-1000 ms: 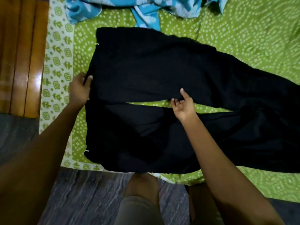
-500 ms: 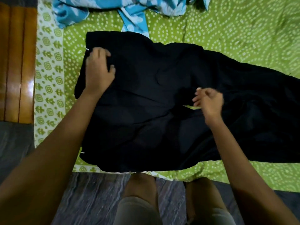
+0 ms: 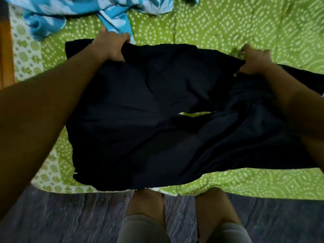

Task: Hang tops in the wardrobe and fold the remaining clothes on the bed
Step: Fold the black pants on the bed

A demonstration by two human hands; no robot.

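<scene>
A black garment [image 3: 149,123] lies spread across the green patterned bed sheet [image 3: 228,28], its near edge reaching the bed's front edge. My left hand [image 3: 112,45] grips the garment's far edge at the upper left, fingers curled round the cloth. My right hand [image 3: 254,61] grips the far edge further right in the same way. A small gap in the dark cloth shows green sheet near the middle. The garment's right part runs out of view behind my right forearm.
A blue and white patterned cloth [image 3: 73,13] lies bunched at the far left of the bed. A wooden piece [image 3: 6,55] stands at the left edge. My knees [image 3: 182,207] are close against the bed over a dark floor [image 3: 70,216].
Both hands moved away from me to the garment's far edge and took hold of it. The lower leg has been brought up over the upper one, closing most of the green gap.
</scene>
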